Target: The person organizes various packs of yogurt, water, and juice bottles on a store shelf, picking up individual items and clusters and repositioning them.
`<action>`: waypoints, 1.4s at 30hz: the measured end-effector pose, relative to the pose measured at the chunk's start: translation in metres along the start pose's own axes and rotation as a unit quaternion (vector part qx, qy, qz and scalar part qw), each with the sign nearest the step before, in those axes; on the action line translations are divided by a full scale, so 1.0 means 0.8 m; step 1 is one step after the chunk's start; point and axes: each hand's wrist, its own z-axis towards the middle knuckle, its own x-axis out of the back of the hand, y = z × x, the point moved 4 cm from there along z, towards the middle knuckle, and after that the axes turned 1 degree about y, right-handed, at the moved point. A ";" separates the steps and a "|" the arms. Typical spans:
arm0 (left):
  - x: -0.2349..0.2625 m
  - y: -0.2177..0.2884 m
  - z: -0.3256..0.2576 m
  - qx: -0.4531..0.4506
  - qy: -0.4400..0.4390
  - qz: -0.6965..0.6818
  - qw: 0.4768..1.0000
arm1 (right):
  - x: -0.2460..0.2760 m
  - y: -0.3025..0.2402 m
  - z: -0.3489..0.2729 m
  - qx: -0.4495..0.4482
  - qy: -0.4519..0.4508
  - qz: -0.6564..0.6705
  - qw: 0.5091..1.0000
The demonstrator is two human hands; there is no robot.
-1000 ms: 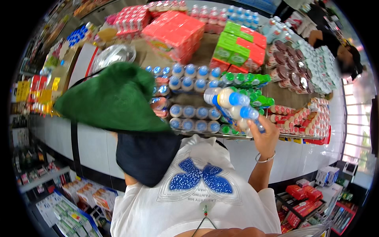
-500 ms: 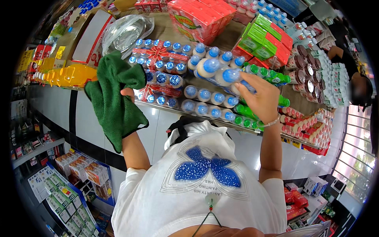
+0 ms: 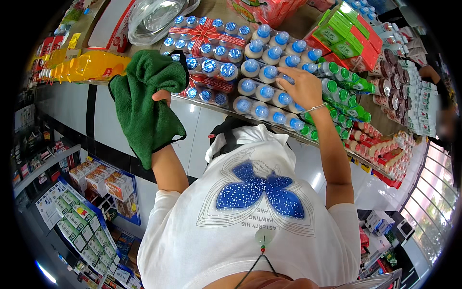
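A green cloth (image 3: 144, 113) with dark edging hangs bunched in my left hand (image 3: 162, 96), its thumb pressed against the folds. My right hand (image 3: 304, 89) is on a pack of white bottles with blue caps (image 3: 268, 73), fingers and thumb curled around a bottle top at its right end. That pack stands upright among matching rows of blue-capped bottles (image 3: 260, 111). To their left are red-ribboned packs of small blue-topped bottles (image 3: 207, 65). Green-capped bottles (image 3: 339, 91) lie just right of my right hand.
Orange drink bottles (image 3: 96, 66) lie at the left of the table, near a clear plastic bag with a round tray (image 3: 156, 21). Red cartons (image 3: 264, 10) and green boxes (image 3: 344, 31) are stacked farther back. Brown-lidded cups (image 3: 387, 86) stand at the right.
My right hand has lowered the raised pack of blue-capped bottles into the rows. The cloth remains in my left hand. The view has shifted, so the table's goods sit higher in the picture.
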 end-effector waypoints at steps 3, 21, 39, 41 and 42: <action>0.018 0.003 0.002 0.000 0.022 0.007 1.000 | -0.009 0.007 -0.002 0.006 -0.004 -0.001 1.000; -0.046 -0.087 0.021 -0.088 0.151 0.333 0.927 | 0.026 0.013 -0.005 -0.039 0.057 -0.065 0.995; -0.035 -0.093 -0.002 -0.022 0.061 0.383 0.921 | 0.019 0.019 0.033 -0.014 0.083 0.028 0.996; -0.024 -0.096 -0.002 -0.083 0.044 0.573 0.814 | 0.040 -0.003 0.003 -0.032 0.159 0.095 0.982; -0.025 -0.099 0.001 -0.110 0.033 0.658 0.744 | 0.044 -0.008 -0.016 -0.049 0.173 0.086 0.980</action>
